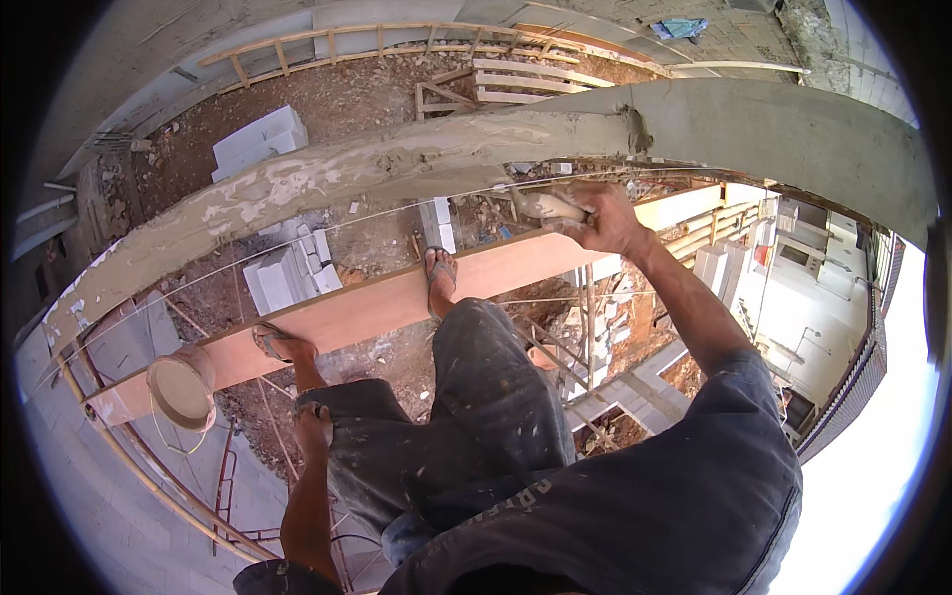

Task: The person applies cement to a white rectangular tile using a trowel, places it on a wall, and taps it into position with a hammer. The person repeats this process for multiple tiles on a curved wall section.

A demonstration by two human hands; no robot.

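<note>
My right hand [600, 220] is closed around the pale handle of a trowel [548, 205] on the right. A mortar-coloured, blade-like piece extends left from it along the lower edge of a curved concrete beam [327, 164]. Wet-looking mortar with whitish patches covers the beam's left part; the right part is smoother and grey. My left hand [314, 431] rests against my left thigh, its fingers curled and partly hidden; whether anything is in them does not show. Below the beam, my sandalled feet stand on a long plank [367, 312].
A bucket [182, 389] with greyish contents stands at the plank's left end. A thin string [233, 260] runs along the beam. Far below lie white blocks [288, 273], rubble and timber frames [511, 81]. Scaffold poles [164, 493] rise at the lower left. The plank's edges drop off.
</note>
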